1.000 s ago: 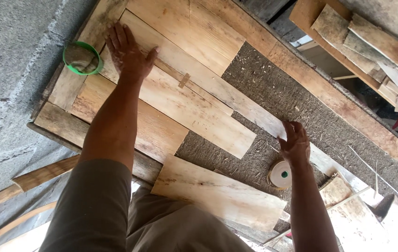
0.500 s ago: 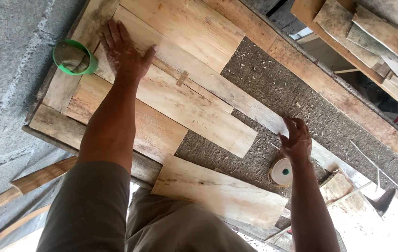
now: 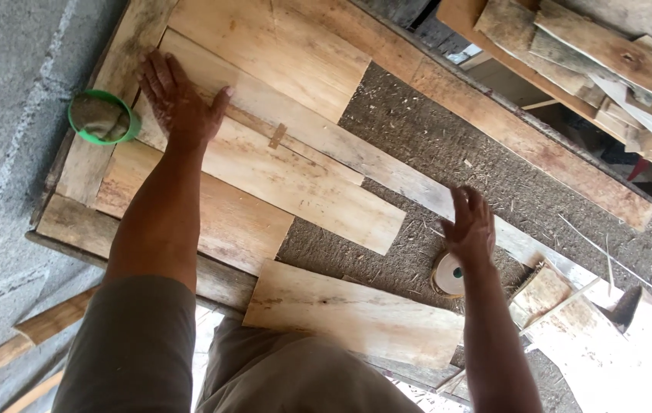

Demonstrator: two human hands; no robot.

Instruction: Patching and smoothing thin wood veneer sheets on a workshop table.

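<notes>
Head view: my left hand (image 3: 177, 99) lies flat and spread on the long plank (image 3: 318, 145), gripping nothing; my right hand (image 3: 470, 226) is open too, fingers on that plank's lower end. The plank runs from ten o'clock to four o'clock across the frame (image 3: 73, 222). It looks thin, stiff, light, splintery; I'd take it by the long edges. Green cup (image 3: 102, 116) sits at nine o'clock of the left hand.

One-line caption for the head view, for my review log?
Left hand flat on pale boards beside a green ring; right hand open above a long plank.
</notes>
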